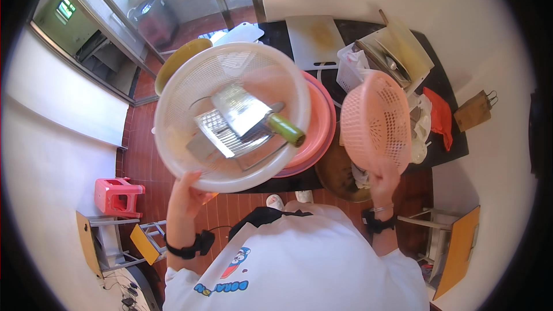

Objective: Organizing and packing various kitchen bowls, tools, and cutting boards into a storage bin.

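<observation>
The black table [282,185] spans the middle of the frame; its near edge runs just below the white basket [242,183], and its right edge ends near the wall. Open room lies left of centre, where red floor [138,138] stretches down to a pink stool [118,197]. Upper centre, a cutting board [315,40] lies flat; pink basins [324,118] crowd the gap between the two baskets.

The left hand [189,193] curls its fingers closed at the white basket's lower-left rim, some hidden beneath it. The basket rises up and right of them, carrying a green-handled cleaver [242,109] and a metal grater [222,138]. The right hand [383,183], right of centre, pinches the lower rim of the pink basket [353,118], which stands tilted above those fingers.
</observation>
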Demonstrator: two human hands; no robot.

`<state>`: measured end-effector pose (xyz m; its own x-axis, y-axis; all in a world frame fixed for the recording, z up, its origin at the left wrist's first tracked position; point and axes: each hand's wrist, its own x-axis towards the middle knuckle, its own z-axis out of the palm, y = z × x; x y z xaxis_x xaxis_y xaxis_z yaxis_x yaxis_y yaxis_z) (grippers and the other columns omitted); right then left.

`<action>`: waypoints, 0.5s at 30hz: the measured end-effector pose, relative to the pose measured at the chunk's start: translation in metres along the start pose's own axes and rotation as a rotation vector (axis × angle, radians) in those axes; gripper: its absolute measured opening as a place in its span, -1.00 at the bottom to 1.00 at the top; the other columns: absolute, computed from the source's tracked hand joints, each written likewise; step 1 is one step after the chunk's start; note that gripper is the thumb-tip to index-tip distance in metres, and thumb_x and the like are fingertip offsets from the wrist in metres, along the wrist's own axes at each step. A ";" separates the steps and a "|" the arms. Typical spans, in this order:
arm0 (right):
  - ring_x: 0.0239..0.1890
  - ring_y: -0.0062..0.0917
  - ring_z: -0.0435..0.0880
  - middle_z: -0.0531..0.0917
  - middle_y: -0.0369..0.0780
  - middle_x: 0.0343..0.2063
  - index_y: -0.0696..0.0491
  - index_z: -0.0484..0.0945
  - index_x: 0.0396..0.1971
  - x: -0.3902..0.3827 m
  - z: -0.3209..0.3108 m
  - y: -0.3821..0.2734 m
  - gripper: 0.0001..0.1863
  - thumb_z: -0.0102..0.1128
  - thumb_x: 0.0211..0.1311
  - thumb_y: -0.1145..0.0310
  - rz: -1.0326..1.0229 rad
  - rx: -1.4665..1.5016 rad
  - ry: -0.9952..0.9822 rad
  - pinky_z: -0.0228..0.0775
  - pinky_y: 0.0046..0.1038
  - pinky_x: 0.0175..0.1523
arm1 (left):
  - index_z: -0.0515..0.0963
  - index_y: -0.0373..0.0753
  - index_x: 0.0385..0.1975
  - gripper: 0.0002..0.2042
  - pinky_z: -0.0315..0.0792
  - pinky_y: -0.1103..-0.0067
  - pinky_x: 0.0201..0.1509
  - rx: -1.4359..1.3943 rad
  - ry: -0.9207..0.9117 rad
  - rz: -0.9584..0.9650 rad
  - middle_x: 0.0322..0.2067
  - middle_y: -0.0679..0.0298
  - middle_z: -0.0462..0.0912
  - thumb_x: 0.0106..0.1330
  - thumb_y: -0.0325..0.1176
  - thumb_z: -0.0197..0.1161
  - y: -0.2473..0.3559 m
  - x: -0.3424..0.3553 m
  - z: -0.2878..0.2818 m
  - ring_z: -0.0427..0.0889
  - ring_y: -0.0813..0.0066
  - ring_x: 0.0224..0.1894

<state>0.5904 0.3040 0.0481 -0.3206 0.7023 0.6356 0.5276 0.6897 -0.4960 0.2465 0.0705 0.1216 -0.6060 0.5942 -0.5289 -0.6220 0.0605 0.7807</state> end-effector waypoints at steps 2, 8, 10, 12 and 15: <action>-0.46 -0.36 0.49 0.54 -0.22 -0.51 0.10 0.54 -0.44 0.006 0.021 -0.006 -0.84 0.22 -0.13 0.55 -0.274 -0.010 -0.031 0.34 -0.37 -0.35 | 0.38 -0.39 -0.17 -0.66 0.46 0.67 -0.66 -0.062 0.058 0.034 -0.36 0.10 0.58 0.10 -0.33 0.16 0.011 -0.023 -0.010 0.60 0.43 -0.53; -0.46 -0.44 0.53 0.58 -0.30 -0.48 0.02 0.56 -0.43 0.030 0.087 -0.037 -0.81 0.23 -0.17 0.47 -0.499 0.189 -0.108 0.37 -0.43 -0.36 | 0.38 -0.36 -0.23 -0.72 0.44 0.67 -0.73 -0.197 0.213 0.088 -0.50 0.13 0.60 0.11 -0.34 0.14 0.021 -0.071 -0.037 0.55 0.44 -0.70; -0.47 -0.45 0.53 0.57 -0.31 -0.50 0.00 0.55 -0.41 0.030 0.113 -0.041 -0.81 0.20 -0.14 0.43 -0.572 0.195 -0.229 0.37 -0.44 -0.38 | 0.38 -0.37 -0.24 -0.73 0.45 0.68 -0.73 -0.194 0.289 0.122 -0.53 0.14 0.59 0.12 -0.35 0.13 0.019 -0.081 -0.042 0.53 0.45 -0.74; -0.47 -0.47 0.54 0.56 -0.33 -0.52 -0.01 0.55 -0.39 0.030 0.136 -0.041 -0.81 0.18 -0.10 0.39 -0.652 0.203 -0.351 0.37 -0.46 -0.39 | 0.38 -0.38 -0.24 -0.72 0.45 0.68 -0.74 -0.178 0.312 0.138 -0.53 0.14 0.59 0.11 -0.35 0.13 0.014 -0.090 -0.049 0.54 0.45 -0.73; -0.47 -0.45 0.55 0.54 -0.32 -0.56 -0.01 0.51 -0.42 0.028 0.161 -0.043 -0.79 0.17 -0.03 0.19 -0.789 0.204 -0.599 0.37 -0.45 -0.42 | 0.38 -0.40 -0.24 -0.71 0.44 0.68 -0.74 -0.156 0.333 0.156 -0.54 0.13 0.59 0.11 -0.34 0.13 0.008 -0.097 -0.055 0.54 0.45 -0.74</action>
<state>0.4322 0.3224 -0.0079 -0.8915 -0.0331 0.4518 -0.1324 0.9728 -0.1899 0.2731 -0.0312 0.1607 -0.8110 0.2926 -0.5067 -0.5618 -0.1473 0.8141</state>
